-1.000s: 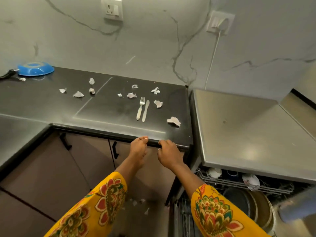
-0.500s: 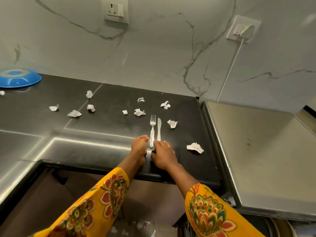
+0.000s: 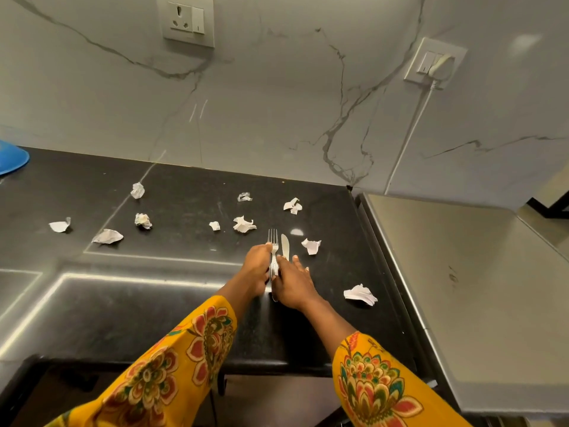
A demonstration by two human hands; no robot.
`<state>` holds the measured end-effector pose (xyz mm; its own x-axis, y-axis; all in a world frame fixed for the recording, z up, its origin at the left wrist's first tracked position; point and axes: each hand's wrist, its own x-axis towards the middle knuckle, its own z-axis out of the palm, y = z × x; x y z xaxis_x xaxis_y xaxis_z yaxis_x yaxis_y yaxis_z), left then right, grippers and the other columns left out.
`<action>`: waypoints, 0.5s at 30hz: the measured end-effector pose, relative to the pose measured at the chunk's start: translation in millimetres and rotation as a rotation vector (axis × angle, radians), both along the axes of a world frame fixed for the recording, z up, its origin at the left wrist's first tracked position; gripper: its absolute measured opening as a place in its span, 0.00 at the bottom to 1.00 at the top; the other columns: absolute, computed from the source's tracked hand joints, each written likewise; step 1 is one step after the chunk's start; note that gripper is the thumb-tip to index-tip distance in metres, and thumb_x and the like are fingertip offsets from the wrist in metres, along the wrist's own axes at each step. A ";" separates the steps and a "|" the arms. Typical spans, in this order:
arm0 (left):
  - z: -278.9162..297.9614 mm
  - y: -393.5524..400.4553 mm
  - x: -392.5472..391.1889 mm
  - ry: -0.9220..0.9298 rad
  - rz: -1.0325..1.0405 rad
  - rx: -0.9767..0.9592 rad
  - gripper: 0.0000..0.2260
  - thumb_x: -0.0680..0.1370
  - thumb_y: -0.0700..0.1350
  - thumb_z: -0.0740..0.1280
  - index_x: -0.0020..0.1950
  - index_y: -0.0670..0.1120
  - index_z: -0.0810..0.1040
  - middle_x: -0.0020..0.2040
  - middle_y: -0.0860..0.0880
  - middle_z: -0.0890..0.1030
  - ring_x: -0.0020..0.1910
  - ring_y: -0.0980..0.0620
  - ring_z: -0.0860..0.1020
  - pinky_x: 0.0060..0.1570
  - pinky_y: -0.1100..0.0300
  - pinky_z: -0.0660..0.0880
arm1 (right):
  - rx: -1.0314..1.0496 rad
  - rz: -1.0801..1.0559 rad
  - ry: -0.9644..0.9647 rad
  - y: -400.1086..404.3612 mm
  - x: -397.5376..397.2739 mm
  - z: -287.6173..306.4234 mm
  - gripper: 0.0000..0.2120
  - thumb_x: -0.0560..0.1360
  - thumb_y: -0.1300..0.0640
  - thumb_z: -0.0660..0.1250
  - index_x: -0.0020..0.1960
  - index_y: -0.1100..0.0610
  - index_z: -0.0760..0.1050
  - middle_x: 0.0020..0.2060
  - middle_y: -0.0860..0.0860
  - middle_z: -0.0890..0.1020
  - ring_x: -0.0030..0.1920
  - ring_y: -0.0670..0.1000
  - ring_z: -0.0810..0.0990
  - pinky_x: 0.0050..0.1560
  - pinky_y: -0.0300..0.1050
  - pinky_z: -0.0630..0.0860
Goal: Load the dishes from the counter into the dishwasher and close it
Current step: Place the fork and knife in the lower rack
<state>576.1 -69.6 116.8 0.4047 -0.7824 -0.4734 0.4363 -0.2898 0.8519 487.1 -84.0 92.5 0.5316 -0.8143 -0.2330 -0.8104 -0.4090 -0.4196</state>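
A silver fork [image 3: 272, 241] and a table knife [image 3: 285, 245] lie side by side on the black counter [image 3: 172, 303], tips pointing to the wall. My left hand [image 3: 257, 268] curls against the fork's left side, fingertips on its neck. My right hand [image 3: 292, 283] covers both handles from the right, fingers laid over the knife. Neither utensil is clearly lifted off the counter. The blue plate [image 3: 12, 160] shows only its edge at the far left.
Several crumpled paper scraps [image 3: 360, 294] are scattered over the counter around the cutlery. The steel top of the dishwasher [image 3: 480, 288] adjoins the counter on the right. A white cable [image 3: 409, 137] runs down the marble wall from a socket.
Both hands moved from the counter's front edge forward onto the fork and knife. The camera leaned in, so the open dishwasher racks dropped out of view.
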 end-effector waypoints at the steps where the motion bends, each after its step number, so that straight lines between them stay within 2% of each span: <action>1: -1.3 -2.5 1.5 0.023 -0.011 0.010 0.13 0.83 0.41 0.54 0.40 0.46 0.71 0.16 0.55 0.72 0.14 0.61 0.69 0.16 0.72 0.65 | 0.017 -0.019 -0.012 -2.2 4.3 1.5 0.28 0.79 0.58 0.56 0.76 0.57 0.52 0.75 0.58 0.59 0.76 0.57 0.50 0.74 0.55 0.48; 3: -2.6 -5.1 3.0 0.016 -0.029 0.038 0.13 0.82 0.39 0.54 0.39 0.47 0.70 0.21 0.52 0.73 0.15 0.60 0.69 0.18 0.71 0.65 | 0.010 -0.051 -0.029 -6.2 11.4 2.2 0.28 0.76 0.61 0.59 0.74 0.58 0.57 0.69 0.60 0.69 0.72 0.60 0.62 0.72 0.55 0.58; 5: -5.9 -6.7 4.7 -0.021 -0.040 0.065 0.15 0.80 0.36 0.53 0.35 0.47 0.67 0.25 0.49 0.70 0.17 0.59 0.67 0.21 0.68 0.63 | 0.008 -0.093 -0.068 -9.8 13.8 1.6 0.25 0.74 0.62 0.61 0.71 0.58 0.62 0.61 0.61 0.76 0.64 0.62 0.72 0.65 0.54 0.68; 7: -12.1 -7.3 6.2 -0.063 -0.037 0.107 0.15 0.77 0.32 0.53 0.33 0.45 0.67 0.28 0.47 0.70 0.23 0.55 0.70 0.27 0.64 0.64 | 0.046 -0.131 -0.118 -10.4 12.2 1.7 0.24 0.75 0.61 0.60 0.71 0.58 0.63 0.59 0.62 0.77 0.61 0.62 0.74 0.61 0.54 0.71; 9: -19.8 -8.9 7.4 -0.111 -0.044 0.149 0.12 0.76 0.31 0.56 0.35 0.42 0.69 0.34 0.43 0.73 0.29 0.52 0.73 0.29 0.61 0.68 | 0.058 -0.143 -0.136 -9.3 9.0 0.6 0.25 0.75 0.60 0.59 0.72 0.57 0.62 0.60 0.62 0.77 0.62 0.61 0.74 0.62 0.53 0.72; 13: -27.7 -10.3 8.1 -0.228 -0.092 0.232 0.02 0.74 0.32 0.66 0.44 0.36 0.74 0.46 0.35 0.78 0.32 0.49 0.76 0.26 0.59 0.73 | 0.074 -0.146 -0.192 -2.4 5.0 -1.8 0.24 0.74 0.61 0.61 0.70 0.58 0.65 0.60 0.61 0.77 0.63 0.60 0.73 0.63 0.53 0.71; 15: -28.8 -8.1 7.1 -0.293 -0.104 0.275 0.08 0.73 0.34 0.69 0.49 0.33 0.75 0.47 0.33 0.77 0.32 0.47 0.75 0.23 0.60 0.72 | 0.076 -0.138 -0.212 2.5 2.1 -1.2 0.24 0.74 0.62 0.62 0.70 0.59 0.65 0.61 0.60 0.77 0.63 0.59 0.74 0.64 0.52 0.71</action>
<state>583.2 -77.7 88.0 0.4789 -0.6866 -0.5470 0.1431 -0.5537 0.8203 489.3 -81.5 91.3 0.4605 -0.8668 -0.1914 -0.7470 -0.2619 -0.6110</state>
